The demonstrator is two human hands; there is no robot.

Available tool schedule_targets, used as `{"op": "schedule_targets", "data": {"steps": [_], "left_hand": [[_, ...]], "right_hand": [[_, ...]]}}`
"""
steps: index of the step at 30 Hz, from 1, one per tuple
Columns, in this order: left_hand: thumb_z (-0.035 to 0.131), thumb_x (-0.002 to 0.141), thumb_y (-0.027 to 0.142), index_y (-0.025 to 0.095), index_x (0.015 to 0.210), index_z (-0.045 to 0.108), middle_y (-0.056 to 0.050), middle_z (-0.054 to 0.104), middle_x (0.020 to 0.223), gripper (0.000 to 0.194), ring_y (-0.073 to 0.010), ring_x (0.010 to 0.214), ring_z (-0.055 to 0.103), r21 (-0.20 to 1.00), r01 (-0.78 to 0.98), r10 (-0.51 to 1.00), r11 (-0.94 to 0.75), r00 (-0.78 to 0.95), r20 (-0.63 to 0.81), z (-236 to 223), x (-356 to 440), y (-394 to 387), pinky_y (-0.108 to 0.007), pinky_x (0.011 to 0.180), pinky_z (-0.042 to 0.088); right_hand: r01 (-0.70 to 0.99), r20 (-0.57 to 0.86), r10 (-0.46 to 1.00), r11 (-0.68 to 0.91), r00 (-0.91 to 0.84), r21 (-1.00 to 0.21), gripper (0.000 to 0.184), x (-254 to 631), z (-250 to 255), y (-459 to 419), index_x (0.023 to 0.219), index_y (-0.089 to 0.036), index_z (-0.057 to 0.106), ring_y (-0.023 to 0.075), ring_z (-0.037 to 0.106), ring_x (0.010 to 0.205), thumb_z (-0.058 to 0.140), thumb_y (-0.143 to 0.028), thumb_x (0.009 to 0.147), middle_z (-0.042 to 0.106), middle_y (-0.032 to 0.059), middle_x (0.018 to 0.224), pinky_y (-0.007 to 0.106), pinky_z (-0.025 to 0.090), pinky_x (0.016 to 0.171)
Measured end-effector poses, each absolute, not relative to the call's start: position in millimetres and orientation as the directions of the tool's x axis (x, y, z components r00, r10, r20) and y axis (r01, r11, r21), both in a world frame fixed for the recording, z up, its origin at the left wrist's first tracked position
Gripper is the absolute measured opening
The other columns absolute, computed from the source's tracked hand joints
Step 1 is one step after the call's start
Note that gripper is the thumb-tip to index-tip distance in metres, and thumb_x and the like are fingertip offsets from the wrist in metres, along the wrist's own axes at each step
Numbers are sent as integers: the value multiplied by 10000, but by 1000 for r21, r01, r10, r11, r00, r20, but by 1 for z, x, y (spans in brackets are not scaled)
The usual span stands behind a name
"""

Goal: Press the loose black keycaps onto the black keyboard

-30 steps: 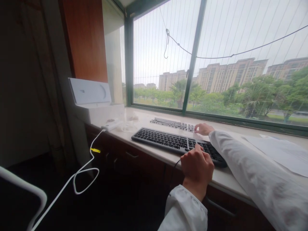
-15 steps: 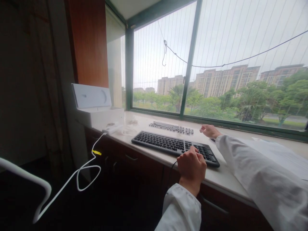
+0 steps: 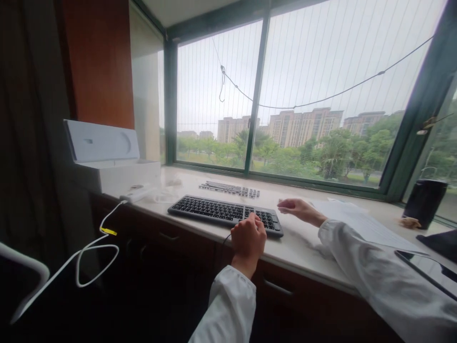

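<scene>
A black keyboard (image 3: pixel 210 210) lies at a slant along the front of the pale window counter. My left hand (image 3: pixel 249 240) is closed over its right part near the front edge, knuckles up. Whatever its fingers may pinch is hidden from me. Just past the keyboard's right end, my right hand (image 3: pixel 299 211) hovers low over the counter, fingers stretched to the left, with nothing seen in them. Behind the keyboard, small grey pieces that look like keycaps (image 3: pixel 230 189) are laid out in rows.
To the left stands an open white box (image 3: pixel 128 176), with a white power strip (image 3: pixel 137 193) and its cable (image 3: pixel 93 247) hanging off the edge. Papers (image 3: pixel 360 224), a tablet-like device (image 3: pixel 428 269) and a dark cup (image 3: pixel 426 202) are at the right. Windows rise behind.
The view has swung right, bringing the cup and tablet-like device in. My right hand has drawn back nearer to the keyboard's right end, its fingers straighter. My left hand stays over the keyboard.
</scene>
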State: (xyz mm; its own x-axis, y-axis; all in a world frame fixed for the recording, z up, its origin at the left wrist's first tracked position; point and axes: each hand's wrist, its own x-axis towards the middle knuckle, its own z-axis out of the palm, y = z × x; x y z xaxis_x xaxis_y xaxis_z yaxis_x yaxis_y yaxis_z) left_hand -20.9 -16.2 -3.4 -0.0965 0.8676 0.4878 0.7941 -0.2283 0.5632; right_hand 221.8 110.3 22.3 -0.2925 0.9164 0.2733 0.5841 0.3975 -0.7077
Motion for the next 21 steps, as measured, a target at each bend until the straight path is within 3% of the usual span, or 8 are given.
{"op": "schedule_targets", "data": {"steps": [6,9,14,21], "left_hand": [[422,899,256,265,953,680,-36,701,778,264,-211,749,649,533,820,862,-211,-102,497,-1,-21,-16,-281,687,414],[414,899,265,274,943,682,-31,696,756,271,-215,732,646,528,823,854,-209,-110,509,-2,-21,-15,-282,674,407],[417,894,269,279,922,676,-24,691,739,261,-211,710,639,519,824,842,-227,-101,530,-5,-21,-14,-279,650,392],[417,892,271,285,896,669,-20,681,721,253,-224,704,637,505,833,830,-227,-105,547,-6,-21,-13,-286,641,389]], "right_hand": [[549,330,895,444,-300,-707,527,213,44,84,1019,-127,710,215,657,828,719,-533,683,724,111,914,372,505,785],[500,329,860,498,-391,-709,502,200,49,73,989,-122,719,191,643,791,734,-512,673,721,96,883,358,502,771],[421,283,765,577,-578,-700,447,184,43,65,983,-119,723,206,649,864,743,-455,688,718,108,955,358,505,806],[475,202,776,546,-597,-690,421,176,35,59,967,-147,724,197,662,843,754,-440,666,726,68,895,344,528,790]]}}
